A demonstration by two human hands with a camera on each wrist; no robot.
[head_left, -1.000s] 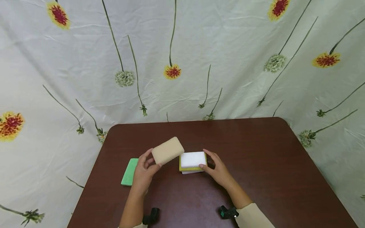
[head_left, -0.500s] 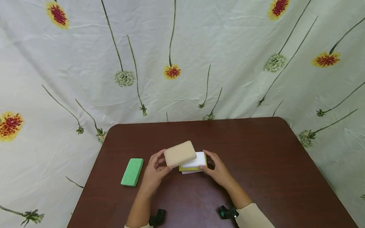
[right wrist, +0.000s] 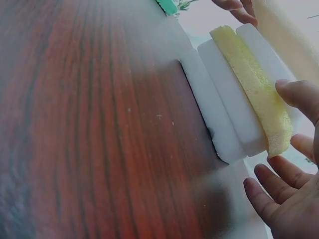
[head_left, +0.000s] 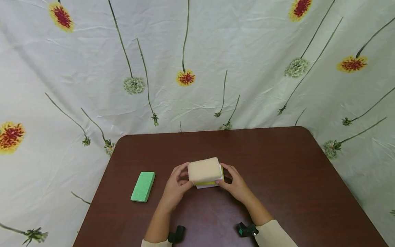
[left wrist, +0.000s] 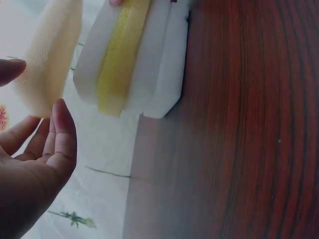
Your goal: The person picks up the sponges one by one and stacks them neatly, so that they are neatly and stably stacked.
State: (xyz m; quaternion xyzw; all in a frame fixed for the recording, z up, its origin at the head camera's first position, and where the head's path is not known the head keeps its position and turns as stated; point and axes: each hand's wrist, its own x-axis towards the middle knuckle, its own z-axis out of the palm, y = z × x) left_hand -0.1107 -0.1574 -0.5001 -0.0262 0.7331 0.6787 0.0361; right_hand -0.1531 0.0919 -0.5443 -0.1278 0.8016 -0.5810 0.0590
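Pinching the cream sponge (head_left: 205, 170), the left hand (head_left: 174, 188) could topple the stack (left wrist: 132, 59) to its right by pressing down askew, though the right hand (head_left: 237, 185) grips that stack.

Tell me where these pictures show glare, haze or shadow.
Head view: faint glare low on the table; left wrist view: pale haze below the sponge stack; right wrist view: pale haze near the top, dark shadow beside the right hand.
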